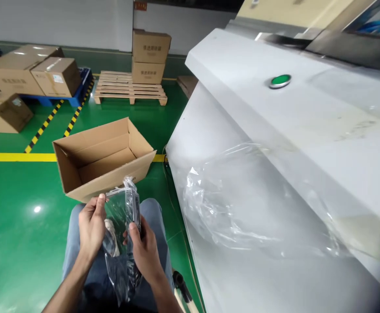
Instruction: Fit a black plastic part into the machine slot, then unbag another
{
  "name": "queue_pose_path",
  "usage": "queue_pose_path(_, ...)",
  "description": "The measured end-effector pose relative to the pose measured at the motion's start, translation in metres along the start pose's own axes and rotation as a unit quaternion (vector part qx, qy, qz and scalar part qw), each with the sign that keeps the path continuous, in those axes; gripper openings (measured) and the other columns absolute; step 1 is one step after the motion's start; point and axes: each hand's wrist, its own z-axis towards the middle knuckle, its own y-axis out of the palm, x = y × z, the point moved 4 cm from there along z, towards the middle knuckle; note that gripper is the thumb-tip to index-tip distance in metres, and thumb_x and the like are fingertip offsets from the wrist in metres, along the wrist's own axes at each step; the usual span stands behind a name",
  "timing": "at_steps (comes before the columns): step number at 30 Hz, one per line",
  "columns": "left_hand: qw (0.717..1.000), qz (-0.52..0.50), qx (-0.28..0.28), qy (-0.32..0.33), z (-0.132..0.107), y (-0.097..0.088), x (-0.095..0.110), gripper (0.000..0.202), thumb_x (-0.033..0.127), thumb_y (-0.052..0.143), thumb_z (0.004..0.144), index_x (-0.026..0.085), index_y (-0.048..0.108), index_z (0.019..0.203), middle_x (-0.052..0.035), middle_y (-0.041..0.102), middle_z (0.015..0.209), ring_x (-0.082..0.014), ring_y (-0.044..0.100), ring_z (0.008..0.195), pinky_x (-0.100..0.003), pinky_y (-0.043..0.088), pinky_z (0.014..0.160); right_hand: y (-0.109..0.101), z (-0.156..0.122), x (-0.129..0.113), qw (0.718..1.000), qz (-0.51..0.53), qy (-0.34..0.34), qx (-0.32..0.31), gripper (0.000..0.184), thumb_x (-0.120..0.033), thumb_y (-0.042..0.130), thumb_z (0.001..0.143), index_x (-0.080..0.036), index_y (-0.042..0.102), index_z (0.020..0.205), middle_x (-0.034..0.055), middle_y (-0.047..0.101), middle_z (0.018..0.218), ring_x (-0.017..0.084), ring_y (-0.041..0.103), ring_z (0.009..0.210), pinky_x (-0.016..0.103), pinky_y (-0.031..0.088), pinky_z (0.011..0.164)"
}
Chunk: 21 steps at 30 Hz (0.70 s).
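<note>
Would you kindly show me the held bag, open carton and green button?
Held bag (116, 209): head view, clear upper film.
Open carton (107, 182): head view, near outer wall.
Green button (280, 80): head view, green face.

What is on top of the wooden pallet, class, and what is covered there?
Toward the picture's right on the wooden pallet, an upper carton sits on a lower carton. The pallet's part beneath is covered, and neither carton's contents can be seen.
</note>
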Motion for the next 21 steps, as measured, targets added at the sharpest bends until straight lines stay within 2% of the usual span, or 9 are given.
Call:
queue_pose_path(5, 0.999, -0.039, 0.004, -0.032, 0.000, -0.002, 0.001, 0.051, 0.069, 0.069, 0.085, 0.019, 0.063, 0.077, 0.0071, 0.037, 0.053, -0.0104, 0.029, 0.049, -0.024, 0.023, 0.044, -0.003, 0.000, 0.002, 0.995, 0.076, 0.060, -0.023, 0.055, -0.076, 0.060, 0.090, -0.022, 0.071, 0.093, 0.0041, 0.071, 0.075, 0.020, 0.065, 0.062, 0.032, 0.050, 0.054)
queue_pose_path(9, 0.996, -0.071, -0.011, -0.061, -0.003, -0.001, 0.002, 0.050, 0.068, 0.071, 0.084, 0.019, 0.061, 0.075, 0.0087, 0.033, 0.050, -0.0090, 0.024, 0.047, -0.023, 0.020, 0.042, -0.005, -0.006, 0.002, 0.981, 0.145, 0.122, -0.046, 0.063, -0.082, 0.062, 0.084, -0.022, 0.074, 0.099, 0.0020, 0.069, 0.065, 0.020, 0.063, 0.052, 0.034, 0.052, 0.052)
queue_pose_path(12, 0.998, -0.042, -0.009, -0.046, -0.003, -0.005, 0.002, 0.050, 0.066, 0.069, 0.086, 0.019, 0.060, 0.073, 0.0083, 0.035, 0.049, -0.0087, 0.027, 0.045, -0.023, 0.022, 0.042, -0.010, -0.010, -0.002, 0.979, 0.150, 0.127, -0.052, 0.065, -0.082, 0.062, 0.085, -0.022, 0.074, 0.104, 0.0020, 0.069, 0.064, 0.022, 0.066, 0.056, 0.036, 0.055, 0.057)
queue_pose_path(14, 0.998, -0.025, -0.045, -0.042, -0.001, -0.008, 0.000, 0.048, 0.064, 0.068, 0.088, 0.019, 0.061, 0.071, 0.0078, 0.037, 0.046, -0.0093, 0.029, 0.042, -0.023, 0.024, 0.041, -0.014, -0.010, -0.007, 0.983, 0.133, 0.108, -0.061, 0.063, -0.080, 0.062, 0.087, -0.021, 0.074, 0.104, 0.0034, 0.072, 0.070, 0.022, 0.069, 0.061, 0.036, 0.056, 0.062)
queue_pose_path(16, 0.993, -0.032, -0.105, -0.050, 0.002, -0.013, -0.004, 0.047, 0.063, 0.064, 0.090, 0.019, 0.065, 0.076, 0.0060, 0.044, 0.045, -0.0116, 0.035, 0.039, -0.025, 0.028, 0.041, -0.018, -0.010, -0.010, 0.990, 0.098, 0.081, -0.062, 0.058, -0.077, 0.061, 0.090, -0.021, 0.073, 0.104, 0.0049, 0.075, 0.077, 0.022, 0.071, 0.067, 0.036, 0.057, 0.066)
queue_pose_path(17, 0.991, -0.039, -0.120, -0.045, 0.004, -0.016, -0.004, 0.047, 0.064, 0.062, 0.091, 0.018, 0.068, 0.081, 0.0034, 0.053, 0.049, -0.0138, 0.043, 0.042, -0.026, 0.032, 0.043, -0.020, -0.009, -0.011, 0.993, 0.077, 0.070, -0.056, 0.057, -0.075, 0.060, 0.092, -0.022, 0.073, 0.105, 0.0056, 0.075, 0.080, 0.023, 0.071, 0.068, 0.036, 0.057, 0.068)
queue_pose_path(19, 0.994, -0.035, -0.100, 0.000, 0.008, -0.024, 0.001, 0.048, 0.064, 0.061, 0.092, 0.018, 0.072, 0.098, -0.0041, 0.073, 0.076, -0.0193, 0.062, 0.064, -0.027, 0.045, 0.055, -0.021, -0.009, -0.011, 0.998, 0.033, 0.049, -0.039, 0.054, -0.073, 0.058, 0.094, -0.023, 0.072, 0.110, 0.0062, 0.076, 0.083, 0.023, 0.071, 0.069, 0.037, 0.057, 0.069)
queue_pose_path(21, 0.996, 0.006, -0.059, 0.063, 0.008, -0.026, 0.011, 0.048, 0.062, 0.065, 0.090, 0.020, 0.073, 0.111, -0.0074, 0.077, 0.110, -0.0229, 0.068, 0.094, -0.028, 0.052, 0.076, -0.019, -0.009, -0.010, 0.999, 0.000, 0.032, -0.029, 0.054, -0.071, 0.056, 0.096, -0.023, 0.072, 0.116, 0.0063, 0.075, 0.081, 0.024, 0.070, 0.069, 0.038, 0.057, 0.069)
